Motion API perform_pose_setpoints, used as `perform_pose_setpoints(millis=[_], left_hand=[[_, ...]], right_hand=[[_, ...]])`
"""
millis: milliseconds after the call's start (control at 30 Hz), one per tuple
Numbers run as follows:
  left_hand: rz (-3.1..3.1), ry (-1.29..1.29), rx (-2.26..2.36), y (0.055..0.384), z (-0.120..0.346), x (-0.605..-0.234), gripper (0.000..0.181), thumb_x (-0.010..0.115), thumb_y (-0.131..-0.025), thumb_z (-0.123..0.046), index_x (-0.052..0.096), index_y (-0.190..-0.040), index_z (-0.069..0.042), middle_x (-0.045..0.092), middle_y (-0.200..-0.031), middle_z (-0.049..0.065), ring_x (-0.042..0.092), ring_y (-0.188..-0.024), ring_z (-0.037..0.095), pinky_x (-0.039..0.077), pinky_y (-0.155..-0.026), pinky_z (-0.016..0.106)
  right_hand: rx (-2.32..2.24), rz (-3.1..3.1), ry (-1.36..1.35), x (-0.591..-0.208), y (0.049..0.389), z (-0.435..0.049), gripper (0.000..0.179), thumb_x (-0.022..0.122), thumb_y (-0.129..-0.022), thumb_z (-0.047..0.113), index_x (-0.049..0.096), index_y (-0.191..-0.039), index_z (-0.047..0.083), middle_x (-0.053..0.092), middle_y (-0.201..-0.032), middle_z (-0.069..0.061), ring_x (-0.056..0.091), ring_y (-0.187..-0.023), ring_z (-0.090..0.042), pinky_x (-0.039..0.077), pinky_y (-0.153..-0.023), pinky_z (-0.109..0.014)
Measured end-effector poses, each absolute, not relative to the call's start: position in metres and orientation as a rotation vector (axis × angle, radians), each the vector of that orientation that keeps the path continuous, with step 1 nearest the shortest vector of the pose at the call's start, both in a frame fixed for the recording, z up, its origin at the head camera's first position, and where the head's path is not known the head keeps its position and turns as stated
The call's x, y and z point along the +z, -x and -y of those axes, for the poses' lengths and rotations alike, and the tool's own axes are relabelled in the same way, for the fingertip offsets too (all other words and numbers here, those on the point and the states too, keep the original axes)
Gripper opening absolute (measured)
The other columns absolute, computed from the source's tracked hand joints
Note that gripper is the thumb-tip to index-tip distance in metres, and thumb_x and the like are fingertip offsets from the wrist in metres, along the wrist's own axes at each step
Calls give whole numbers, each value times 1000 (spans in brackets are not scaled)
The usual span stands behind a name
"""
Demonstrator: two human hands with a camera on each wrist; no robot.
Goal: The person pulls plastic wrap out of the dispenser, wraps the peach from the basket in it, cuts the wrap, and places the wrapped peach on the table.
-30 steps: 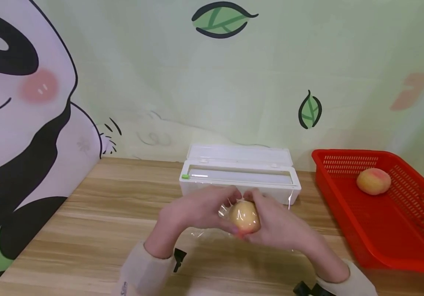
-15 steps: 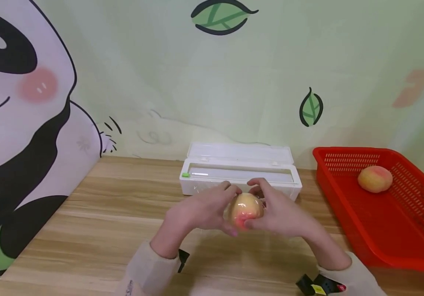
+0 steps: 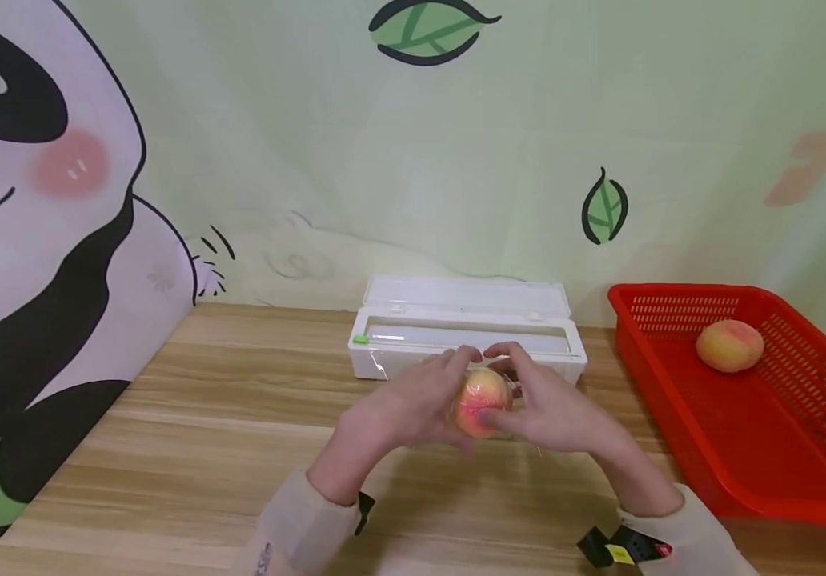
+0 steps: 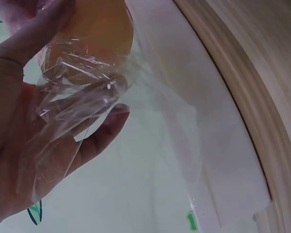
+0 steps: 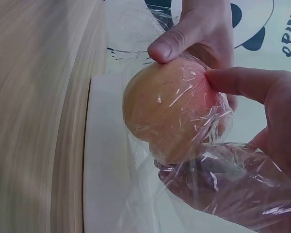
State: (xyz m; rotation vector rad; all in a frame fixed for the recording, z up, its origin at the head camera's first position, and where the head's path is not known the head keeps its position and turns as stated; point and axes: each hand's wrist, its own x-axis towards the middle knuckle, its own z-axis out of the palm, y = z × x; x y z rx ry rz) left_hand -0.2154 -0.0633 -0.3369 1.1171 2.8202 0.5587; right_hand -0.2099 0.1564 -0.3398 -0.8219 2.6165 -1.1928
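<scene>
Two hands round one peach (image 3: 483, 400), up above the counter (image 3: 254, 392) & just in front of a white dispenser box (image 3: 398, 360). Left hand (image 3: 413, 404): fingers curved about the peach's left side, thumb against the fruit. Right hand (image 3: 553, 404): gripping the other side, thumb on the pink part, other fingers behind, partly under loose clear film (image 5: 233, 160).

Step in hand, prob.: wrapping the peach, approx. midway; film crinkled close on part of the fruit, loose over palm & fingers elsewhere. Any join betw. film & box: can't tell. Next move, as a judgement: calls for gathering the slack, folding it snug & pressing flat, w/o bruising. Poss. risk: film clinging to fingers instead of fruit.

Surface: light wood grain, streaks running L to R. At the back, the box, w/ lid (image 3: 467, 296) tipped up & small green slider (image 3: 360, 339) at the L end. To the R, red perforated basket (image 3: 672, 440) w/ second peach (image 3: 730, 346) inside, toward the far end.

Room: pale green printed backdrop (image 3: 312, 144); big cartoon panda (image 3: 38, 208) at L, outlined leaf (image 3: 427, 32) top centre, smaller leaf (image 3: 604, 206) lower, to the R.
</scene>
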Motion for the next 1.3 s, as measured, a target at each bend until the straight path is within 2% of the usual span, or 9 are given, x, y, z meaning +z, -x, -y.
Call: perform_pose_setpoints(millis=[100,233,367,500,700,800,1033,1167,1300], left_hand=[[-2823,-1139,542,219,65,-338,86,92,-78,-40,41,-141,-11,57,-116,1,59,-97,16,53,-88,31],[-2829,-1130,513,221,67,-340,84,89,-80,-45,43,-142,-12,58,-113,0,59,-95,15,54,-85,31],[-2840,-1115,503,223,68,-342,84,85,-83,-48,43,-144,-10,61,-116,1,60,-99,17,53,-87,33],[-2854,-1086,496,226,68,-343,85,83,-84,-51,44,-146,-7,60,-117,4,60,-98,17,54,-85,33],[-2890,-1063,525,229,69,-346,80,84,-82,-52,52,-140,-7,47,-134,10,53,-108,20,54,-89,34],[-2899,-1100,515,231,69,-348,78,84,-82,-51,54,-138,-6,49,-130,7,52,-108,19,52,-92,34],[-2852,-1121,570,235,70,-351,78,84,-84,-45,52,-141,-3,57,-121,3,57,-104,18,50,-95,33],[-2821,-1059,664,237,71,-353,85,83,-86,-42,41,-149,-4,59,-124,4,59,-105,19,50,-97,35],[-2804,-1029,737,239,73,-354,76,83,-87,-39,40,-143,-10,60,-115,1,59,-94,18,51,-89,34]], right_hand=[[-1173,-2633,846,-341,211,-157,60,78,-92,26,44,-139,8,61,-129,-11,60,-117,-28,55,-95,-43],[-1116,-2683,887,-343,212,-158,58,77,-93,34,51,-139,10,62,-130,-4,58,-122,-27,52,-100,-45],[-1043,-2742,895,-344,213,-161,78,85,-84,41,49,-145,10,58,-138,-6,54,-126,-30,52,-99,-50],[-931,-2802,885,-338,210,-166,93,95,-73,32,44,-147,8,49,-143,-14,48,-129,-36,51,-97,-56],[-877,-2798,832,-326,209,-178,70,94,-73,15,54,-130,8,60,-116,-10,57,-106,-28,56,-89,-44],[-888,-2807,790,-323,211,-182,56,91,-78,11,58,-123,10,64,-106,-7,59,-97,-25,57,-87,-40],[-964,-2797,746,-324,219,-191,39,88,-81,10,66,-112,10,67,-106,-4,62,-100,-25,57,-86,-43],[-996,-2772,674,-326,223,-197,42,89,-80,15,67,-115,10,67,-111,-6,61,-103,-28,58,-86,-43],[-976,-2824,614,-322,224,-205,48,91,-78,17,66,-119,8,67,-115,-10,60,-106,-31,56,-85,-42]])
